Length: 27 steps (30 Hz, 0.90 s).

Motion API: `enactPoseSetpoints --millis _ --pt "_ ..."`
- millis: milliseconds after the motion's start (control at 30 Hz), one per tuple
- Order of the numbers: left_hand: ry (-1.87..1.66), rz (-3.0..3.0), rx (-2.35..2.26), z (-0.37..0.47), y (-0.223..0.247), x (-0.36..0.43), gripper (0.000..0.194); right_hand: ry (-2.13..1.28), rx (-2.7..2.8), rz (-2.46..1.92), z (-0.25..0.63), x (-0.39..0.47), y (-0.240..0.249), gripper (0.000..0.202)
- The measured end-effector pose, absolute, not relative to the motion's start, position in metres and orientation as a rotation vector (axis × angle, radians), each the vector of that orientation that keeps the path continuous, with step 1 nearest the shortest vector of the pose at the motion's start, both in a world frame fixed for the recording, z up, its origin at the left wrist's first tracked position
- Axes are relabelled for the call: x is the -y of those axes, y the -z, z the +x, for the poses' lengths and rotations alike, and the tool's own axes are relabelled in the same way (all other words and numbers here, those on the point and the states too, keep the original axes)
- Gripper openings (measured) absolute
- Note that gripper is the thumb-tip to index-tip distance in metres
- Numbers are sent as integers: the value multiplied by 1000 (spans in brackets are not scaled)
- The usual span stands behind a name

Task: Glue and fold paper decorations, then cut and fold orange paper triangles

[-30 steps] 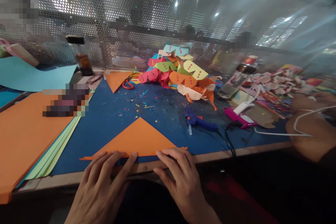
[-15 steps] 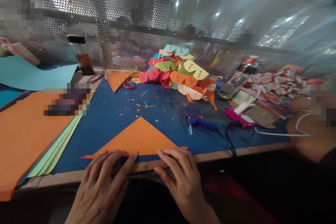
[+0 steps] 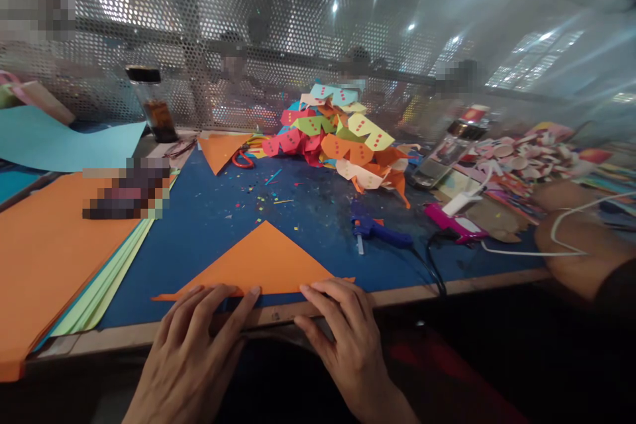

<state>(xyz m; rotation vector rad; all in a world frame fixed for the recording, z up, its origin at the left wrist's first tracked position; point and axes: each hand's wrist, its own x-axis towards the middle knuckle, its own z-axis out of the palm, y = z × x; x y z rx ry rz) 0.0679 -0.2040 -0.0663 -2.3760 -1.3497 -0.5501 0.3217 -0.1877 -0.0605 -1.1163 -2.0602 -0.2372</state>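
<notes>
A folded orange paper triangle [image 3: 265, 255] lies on the blue table with its point away from me, thin strips sticking out at both lower corners. Along its near edge, my left hand [image 3: 196, 334] presses the left half with fingers spread. My right hand [image 3: 345, 338] rests its fingertips on the right half of that edge, thumb apart. Neither hand grips anything. Beyond the triangle sits a blue glue gun [image 3: 380, 232], and small paper scraps are scattered between.
A heap of folded colored paper pieces [image 3: 342, 132] stands at the back. Stacked orange sheets [image 3: 59, 245] lie left, near a dark-lidded jar [image 3: 154, 106]. A second bottle [image 3: 442, 156], a pink power strip [image 3: 457, 222] with cables and another person's arm [image 3: 576, 252] are on the right.
My hands and the orange triangle stay almost where they were. At the right, the other person's arm has shifted slightly and the white cable there has lifted.
</notes>
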Motion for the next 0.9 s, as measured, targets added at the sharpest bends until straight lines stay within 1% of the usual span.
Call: enactPoseSetpoints --millis 67,233,500,900 --pt "555 -2376 1348 68 66 204 56 240 2054 -1118 322 187 61 27" --pt "552 -2368 1354 68 67 204 56 271 2055 -1116 323 186 62 34" --pt "581 -2368 1373 68 67 204 57 289 2049 -1103 328 183 63 30" --pt "573 -2357 1368 68 68 203 56 280 2047 -1084 333 185 66 31"
